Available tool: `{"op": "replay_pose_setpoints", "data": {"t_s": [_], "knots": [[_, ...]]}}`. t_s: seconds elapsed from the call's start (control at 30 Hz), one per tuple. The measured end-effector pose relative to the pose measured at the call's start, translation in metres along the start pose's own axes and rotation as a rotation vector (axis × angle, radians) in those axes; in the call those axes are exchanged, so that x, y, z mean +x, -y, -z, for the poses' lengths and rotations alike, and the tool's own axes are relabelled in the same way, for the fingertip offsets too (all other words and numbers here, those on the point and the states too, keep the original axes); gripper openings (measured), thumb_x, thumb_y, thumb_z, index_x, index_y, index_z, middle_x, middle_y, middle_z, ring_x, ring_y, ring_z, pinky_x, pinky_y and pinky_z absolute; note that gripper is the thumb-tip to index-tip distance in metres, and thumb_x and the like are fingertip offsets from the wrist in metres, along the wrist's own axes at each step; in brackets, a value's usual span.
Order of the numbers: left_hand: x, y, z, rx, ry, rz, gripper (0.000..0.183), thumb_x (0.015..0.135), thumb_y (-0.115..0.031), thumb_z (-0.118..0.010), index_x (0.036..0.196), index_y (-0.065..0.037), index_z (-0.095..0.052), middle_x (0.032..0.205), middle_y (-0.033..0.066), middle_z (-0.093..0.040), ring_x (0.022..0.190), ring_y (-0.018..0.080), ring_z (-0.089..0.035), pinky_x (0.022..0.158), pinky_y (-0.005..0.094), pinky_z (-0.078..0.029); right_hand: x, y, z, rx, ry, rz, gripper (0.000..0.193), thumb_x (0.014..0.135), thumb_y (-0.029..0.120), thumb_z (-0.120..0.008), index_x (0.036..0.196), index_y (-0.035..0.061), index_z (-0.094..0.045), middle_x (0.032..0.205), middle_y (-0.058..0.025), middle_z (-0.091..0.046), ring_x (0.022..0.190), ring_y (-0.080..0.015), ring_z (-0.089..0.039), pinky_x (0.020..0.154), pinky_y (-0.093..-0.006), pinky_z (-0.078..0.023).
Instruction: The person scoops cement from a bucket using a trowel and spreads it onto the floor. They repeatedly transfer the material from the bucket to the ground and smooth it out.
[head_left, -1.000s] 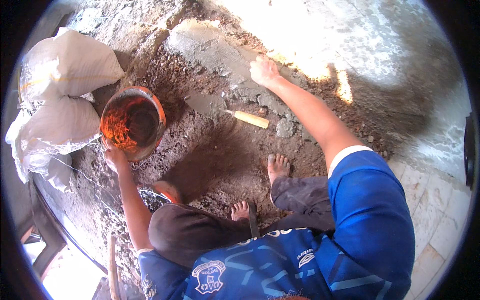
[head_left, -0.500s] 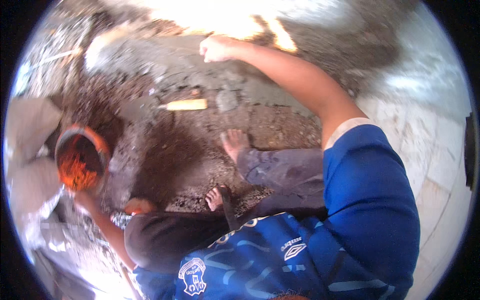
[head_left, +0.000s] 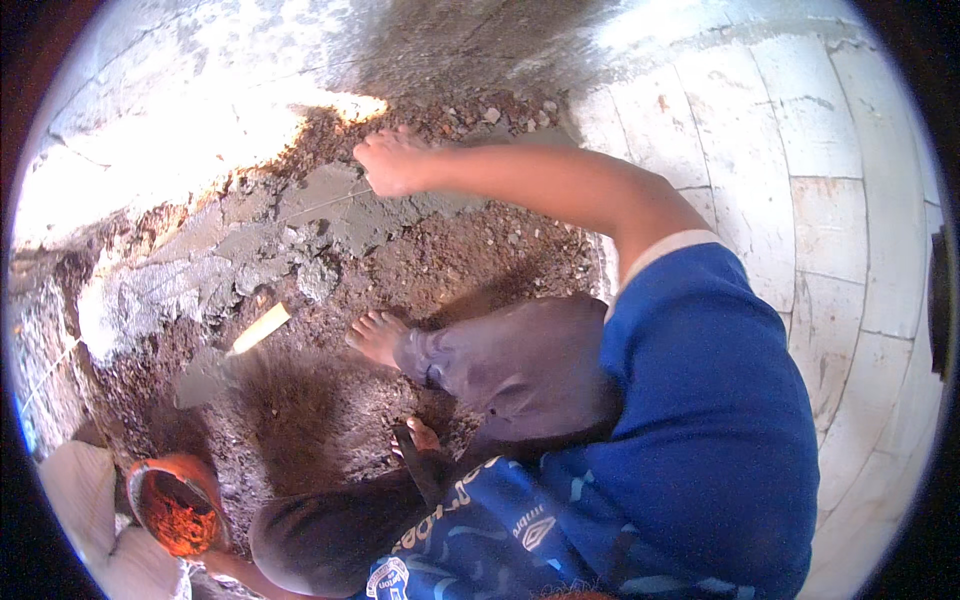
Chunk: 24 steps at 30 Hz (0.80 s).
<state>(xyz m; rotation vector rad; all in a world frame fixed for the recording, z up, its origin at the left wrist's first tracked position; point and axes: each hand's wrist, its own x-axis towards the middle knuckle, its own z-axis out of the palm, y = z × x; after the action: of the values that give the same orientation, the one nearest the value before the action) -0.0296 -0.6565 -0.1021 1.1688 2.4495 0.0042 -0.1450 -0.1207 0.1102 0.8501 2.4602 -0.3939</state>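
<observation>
My right hand (head_left: 392, 163) is closed on a thin string (head_left: 325, 205) above a rough grey mortar strip (head_left: 345, 190). The string slants down to the left from my fingers. At the lower left, my left hand (head_left: 216, 563) is at the rim of an orange bucket (head_left: 205, 475), its fingers partly hidden by the bucket. The bucket's open mouth shows a dark hollow and a bright orange inner side. Between the mortar and the bucket lies a trowel with a pale handle (head_left: 260, 329) and a grey, mortar-smeared blade (head_left: 200, 378). Neither hand touches it.
My bare foot (head_left: 378, 338) stands on gravelly soil (head_left: 480, 255) beside the trowel. White floor planks or tiles (head_left: 740, 240) lie to the right. Pale sacks (head_left: 78, 490) stand by the bucket. A concrete surface (head_left: 440, 50) extends behind the mortar, brightly sunlit at left.
The view has swung, so the ground, trowel and bucket appear lower. My right hand stays closed over the mortar, and the string now shows clearly. My left hand stays at the bucket's rim.
</observation>
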Motion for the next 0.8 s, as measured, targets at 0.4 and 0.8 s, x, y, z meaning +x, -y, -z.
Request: {"op": "replay_pose_setpoints", "data": {"t_s": [0.4, 0.8], "knots": [[-0.022, -0.016, -0.022, 0.211, 0.200, -0.034, 0.038, 0.093, -0.035, -0.036, 0.127, -0.017, -0.035, 0.087, 0.0148, -0.059, 0.075, 0.0274, -0.059, 0.064, 0.0395, -0.047, -0.078, -0.029, -0.112, 0.310, -0.118, -0.403, 0.034, 0.080, 0.018, -0.053, 0.110, 0.0033, -0.060, 0.119, -0.0211, -0.053, 0.116, -0.0363, -0.050, 0.096, -0.0505, -0.041], [-0.019, -0.015, -0.019, 0.258, 0.186, -0.012, 0.034, 0.090, -0.034, -0.039, 0.119, -0.017, -0.041, 0.090, 0.0124, -0.056, 0.079, 0.0263, -0.056, 0.069, 0.0381, -0.045, -0.033, -0.126, -0.078, -0.047, -0.115, -0.490, 0.037, 0.084, 0.015, -0.049, 0.119, 0.0139, -0.060, 0.130, -0.0151, -0.047, 0.128, -0.0295, -0.038, 0.103, -0.0465, -0.030]]}}
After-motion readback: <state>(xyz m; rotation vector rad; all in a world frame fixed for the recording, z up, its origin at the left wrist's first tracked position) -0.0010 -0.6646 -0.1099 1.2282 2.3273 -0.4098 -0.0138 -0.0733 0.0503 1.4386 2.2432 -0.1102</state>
